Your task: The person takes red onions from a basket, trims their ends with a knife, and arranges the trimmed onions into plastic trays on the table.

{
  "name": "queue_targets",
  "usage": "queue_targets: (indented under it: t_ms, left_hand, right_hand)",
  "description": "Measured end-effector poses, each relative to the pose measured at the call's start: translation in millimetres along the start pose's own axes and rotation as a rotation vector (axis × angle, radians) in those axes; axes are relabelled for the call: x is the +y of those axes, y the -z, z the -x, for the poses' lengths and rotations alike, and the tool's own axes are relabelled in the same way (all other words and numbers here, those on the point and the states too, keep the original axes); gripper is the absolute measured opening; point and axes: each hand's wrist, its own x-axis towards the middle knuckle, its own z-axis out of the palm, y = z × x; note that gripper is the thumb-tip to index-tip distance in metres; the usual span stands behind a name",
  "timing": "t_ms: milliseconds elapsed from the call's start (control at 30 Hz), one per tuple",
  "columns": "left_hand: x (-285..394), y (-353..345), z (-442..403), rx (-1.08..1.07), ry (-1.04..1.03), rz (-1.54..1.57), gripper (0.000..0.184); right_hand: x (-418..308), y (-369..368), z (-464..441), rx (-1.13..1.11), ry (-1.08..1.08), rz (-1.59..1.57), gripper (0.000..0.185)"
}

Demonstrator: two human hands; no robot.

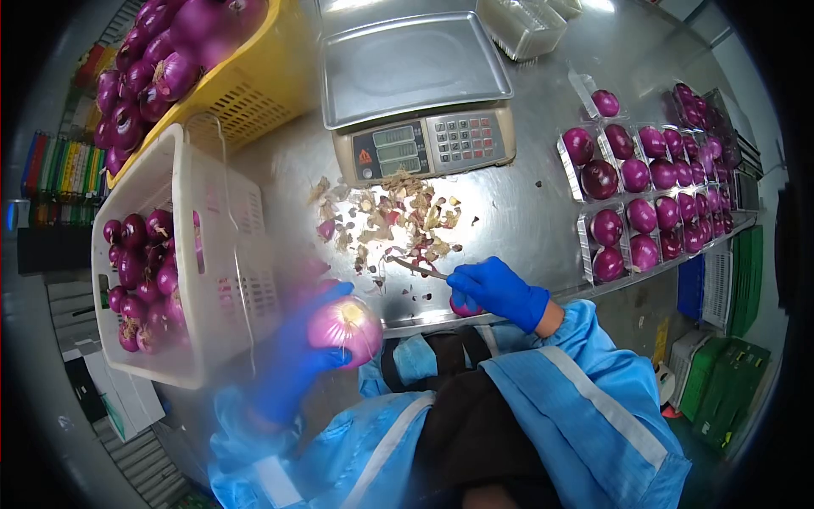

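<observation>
My left hand (pixel 297 348), in a blue glove and partly blurred, grips a large peeled purple onion (pixel 346 331) near the table's front edge. In my right hand (pixel 496 290), also gloved in blue, is a small knife (pixel 415 267) whose blade points left over the scraps. Another purple onion (pixel 465 307) shows partly beneath my right hand; whether the hand touches it is unclear. Dry skins and root trimmings (pixel 398 216) lie scattered on the metal table beyond both hands.
A weighing scale (pixel 415 72) stands at the back. On the left are a white crate (pixel 191 339) and a yellow crate (pixel 246 76), both holding onions. Clear trays of onions (pixel 632 178) fill the right side. Stacked empty clear trays (pixel 526 30) sit at the back.
</observation>
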Motion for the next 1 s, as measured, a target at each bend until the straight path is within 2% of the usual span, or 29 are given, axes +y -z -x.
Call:
queue_targets:
  t_ms: [67,100,133,167,200,233,300,333,367,400,467,533,600,700,800,833,867,900,967,1000]
  left_hand:
    - [8.1,-8.8,0.2,0.037,-0.066,-0.043,0.083]
    - [6.8,-14.7,-1.8,0.064,-0.005,0.237,0.081]
    - [1.7,-20.7,-4.4,0.09,0.058,0.518,0.08]
    - [-5.6,-21.9,-7.0,0.113,0.123,0.796,0.079]
    - [-25.3,-18.5,-12.3,-0.096,0.093,1.076,0.071]
    - [-23.1,-25.6,-12.4,-0.001,0.14,1.147,0.068]
    - [-15.9,-47.3,-12.6,0.193,0.239,1.285,0.063]
    - [-26.7,-47.4,-10.3,0.263,0.249,1.454,0.082]
    - [-29.6,-50.2,-10.0,0.295,0.144,0.856,0.079]
    - [-32.0,-55.3,-9.8,0.308,0.04,0.257,0.076]
    - [-27.6,-63.0,-8.9,0.251,-0.067,-0.299,0.072]
    - [-11.2,-69.1,-5.2,0.145,-0.066,-0.215,0.07]
    - [-20.6,-71.7,-6.8,0.165,-0.014,0.08,0.073]
    - [-26.7,-72.2,-9.5,0.251,0.127,0.81,0.077]
    - [-43.3,-59.7,-5.0,0.161,0.238,1.387,0.069]
    - [-48.4,-53.8,-5.4,0.09,0.25,1.533,0.064]
    - [-44.3,-51.7,-7.3,0.115,0.267,1.602,0.064]
    - [-38.6,-57.3,-8.8,0.197,0.22,1.527,0.065]
    - [-19.4,-74.4,-20.0,0.343,0.132,1.362,0.066]
    - [-31.6,-73.3,-22.7,0.291,0.032,1.316,0.059]
  right_hand:
    - [-4.2,-6.0,-9.2,0.011,-0.117,-0.139,0.047]
    - [-9.3,-5.0,-16.4,0.024,-0.171,-0.203,0.05]
    - [-24.8,1.2,-15.9,0.134,-0.139,0.099,0.047]
    - [-33.9,0.1,-14.5,0.19,-0.075,0.002,0.045]
    - [-40.6,-2.3,-13.0,0.243,-0.011,-0.095,0.043]
    - [-47.6,-3.5,-7.7,0.292,0.05,-0.193,0.041]
    - [-65.8,-1.9,8.4,0.335,0.341,0.115,0.038]
    - [-73.0,-5.2,10.7,0.347,0.486,0.229,0.039]
    - [-77.2,-9.5,10.7,0.357,0.63,0.341,0.04]
    - [-77.2,-14.3,8.0,0.345,0.686,0.373,0.042]
    - [-84.7,-14.0,7.0,0.304,0.662,0.488,0.039]
    - [-87.4,-14.4,4.6,0.3,0.658,0.569,0.039]
    - [-87.4,-13.8,2.5,0.332,0.675,0.623,0.039]
    - [-89.3,-15.4,3.0,0.402,0.698,0.596,0.037]
    - [-40.6,-14.0,-8.9,0.495,0.6,0.478,0.04]
    - [-25.0,-4.6,-5.3,0.473,0.48,0.631,0.036]
    - [-19.1,-3.4,-0.9,0.384,0.43,0.45,0.035]
    - [-15.0,-11.5,7.2,0.293,0.366,0.256,0.037]
    - [-53.1,-21.1,15.4,0.29,0.406,0.062,0.046]
    - [-72.8,-22.1,11.9,0.293,0.433,-0.021,0.052]
